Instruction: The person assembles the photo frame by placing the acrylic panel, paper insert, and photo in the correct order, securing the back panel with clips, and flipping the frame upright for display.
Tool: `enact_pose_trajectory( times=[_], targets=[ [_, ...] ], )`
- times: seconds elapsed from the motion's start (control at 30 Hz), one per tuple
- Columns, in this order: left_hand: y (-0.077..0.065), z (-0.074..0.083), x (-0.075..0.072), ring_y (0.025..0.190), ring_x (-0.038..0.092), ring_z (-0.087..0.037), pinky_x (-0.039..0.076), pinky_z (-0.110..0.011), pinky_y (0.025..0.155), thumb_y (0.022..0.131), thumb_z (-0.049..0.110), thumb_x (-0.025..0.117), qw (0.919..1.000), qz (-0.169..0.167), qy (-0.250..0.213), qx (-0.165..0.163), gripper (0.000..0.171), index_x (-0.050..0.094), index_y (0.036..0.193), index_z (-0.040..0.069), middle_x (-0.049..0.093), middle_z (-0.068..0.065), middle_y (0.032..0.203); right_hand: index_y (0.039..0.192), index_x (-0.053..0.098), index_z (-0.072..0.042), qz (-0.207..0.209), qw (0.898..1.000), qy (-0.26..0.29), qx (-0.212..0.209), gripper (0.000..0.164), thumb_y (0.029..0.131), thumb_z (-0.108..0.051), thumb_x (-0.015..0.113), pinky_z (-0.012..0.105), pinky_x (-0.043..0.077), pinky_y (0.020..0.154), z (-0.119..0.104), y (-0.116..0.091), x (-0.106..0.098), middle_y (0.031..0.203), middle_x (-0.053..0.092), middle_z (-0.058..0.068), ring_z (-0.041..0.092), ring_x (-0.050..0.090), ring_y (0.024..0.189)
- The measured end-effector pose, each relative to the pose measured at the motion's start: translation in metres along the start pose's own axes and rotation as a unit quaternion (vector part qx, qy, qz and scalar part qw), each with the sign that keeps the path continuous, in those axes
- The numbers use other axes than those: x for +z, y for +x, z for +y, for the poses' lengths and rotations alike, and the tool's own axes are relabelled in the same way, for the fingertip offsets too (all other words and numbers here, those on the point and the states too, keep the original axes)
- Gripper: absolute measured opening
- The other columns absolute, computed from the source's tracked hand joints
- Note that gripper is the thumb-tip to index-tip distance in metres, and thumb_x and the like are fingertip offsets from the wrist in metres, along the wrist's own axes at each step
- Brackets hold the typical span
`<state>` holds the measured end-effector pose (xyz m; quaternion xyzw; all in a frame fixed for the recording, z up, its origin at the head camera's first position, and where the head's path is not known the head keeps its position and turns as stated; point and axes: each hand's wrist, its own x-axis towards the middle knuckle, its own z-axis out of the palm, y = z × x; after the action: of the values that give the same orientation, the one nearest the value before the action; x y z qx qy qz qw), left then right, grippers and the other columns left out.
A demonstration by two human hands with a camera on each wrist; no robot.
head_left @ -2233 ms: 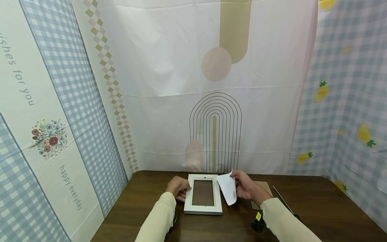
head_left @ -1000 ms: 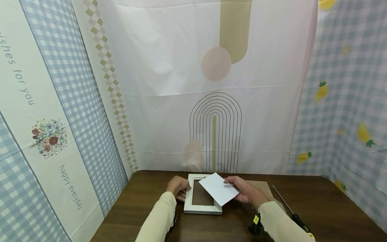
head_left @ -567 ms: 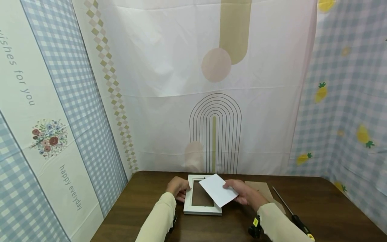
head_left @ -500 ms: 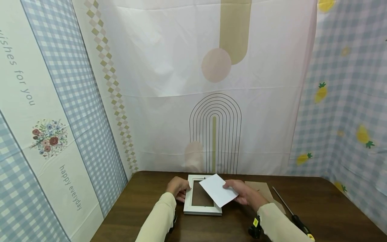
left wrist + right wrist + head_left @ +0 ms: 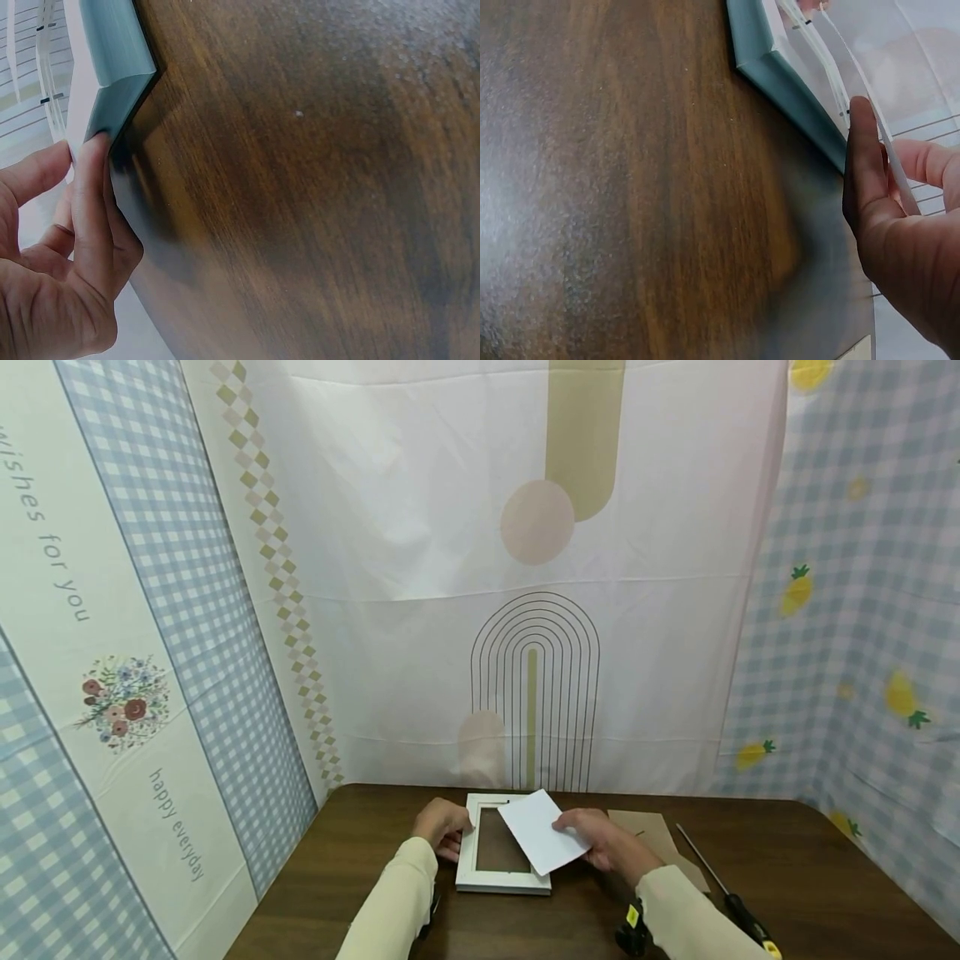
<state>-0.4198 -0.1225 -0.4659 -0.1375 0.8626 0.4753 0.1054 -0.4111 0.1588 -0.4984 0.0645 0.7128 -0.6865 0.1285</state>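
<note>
A white picture frame (image 5: 504, 882) lies on the wooden table, its middle showing the brown tabletop. My left hand (image 5: 442, 827) grips the frame's left side; in the left wrist view, thumb and fingers (image 5: 91, 202) pinch its edge. With my right hand (image 5: 596, 837) I hold a white sheet of paper (image 5: 542, 833), tilted over the frame's right half. Seen from the right wrist, the paper (image 5: 870, 97) stands edge-on between the thumb and the fingers, just above the frame (image 5: 799, 97). The paper hides the frame's upper right part.
To the right, partly behind my right forearm, a brown backing board (image 5: 660, 835) lies on the table (image 5: 360, 860). Beyond it is a screwdriver (image 5: 738, 910) with a black and yellow handle. Patterned cloths (image 5: 412, 652) hang behind the table and on both sides.
The paper was upright beside the frame's right edge; my right hand has swung it flatter and leftward over the frame, then shifted it slightly right. My left hand has stayed on the frame.
</note>
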Motion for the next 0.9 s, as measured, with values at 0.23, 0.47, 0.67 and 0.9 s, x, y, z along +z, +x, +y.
enact_pose_trajectory(
  times=[0.23,0.47,0.67,0.9],
  targets=[
    [0.0002,0.0,0.0,0.062,0.065,-0.021,0.072,-0.035,0.06,0.094,0.005,0.074,1.0,-0.004,0.001,0.001,0.013,0.068,0.083,0.0,0.062,-0.011,0.074,0.135,0.062,0.014,0.036,0.999,-0.027,-0.003,0.045,0.097,-0.007,0.071,0.033,0.072,0.074,-0.0006,-0.0011,0.0022,0.108,0.075,0.021,0.022,0.076,0.087],
    [0.0016,-0.0004,0.0,0.063,0.067,-0.021,0.072,-0.035,0.06,0.094,0.005,0.074,1.0,-0.004,0.002,-0.002,0.013,0.068,0.084,0.0,0.063,-0.011,0.075,0.124,0.067,0.01,0.062,0.995,-0.071,-0.023,0.036,0.097,-0.014,0.073,0.029,0.067,0.068,-0.0011,-0.0047,0.0042,0.104,0.075,0.019,0.022,0.074,0.083],
    [0.0023,0.0003,0.0004,0.063,0.067,-0.021,0.072,-0.035,0.06,0.094,0.005,0.074,1.0,-0.002,0.005,-0.005,0.013,0.068,0.084,0.001,0.063,-0.012,0.075,0.116,0.072,0.004,0.083,0.988,-0.13,-0.021,0.03,0.098,-0.021,0.075,0.027,0.061,0.07,-0.0055,-0.0074,0.007,0.109,0.073,0.019,0.024,0.071,0.089],
    [0.0034,0.0003,0.0005,0.061,0.066,-0.02,0.072,-0.035,0.06,0.094,0.005,0.075,1.0,-0.003,0.005,-0.005,0.012,0.068,0.085,0.0,0.063,-0.011,0.074,0.11,0.071,-0.002,0.091,0.986,-0.142,-0.011,0.024,0.099,-0.022,0.076,0.027,0.055,0.067,-0.0052,-0.008,0.0088,0.104,0.072,0.014,0.022,0.069,0.085]
  ],
)
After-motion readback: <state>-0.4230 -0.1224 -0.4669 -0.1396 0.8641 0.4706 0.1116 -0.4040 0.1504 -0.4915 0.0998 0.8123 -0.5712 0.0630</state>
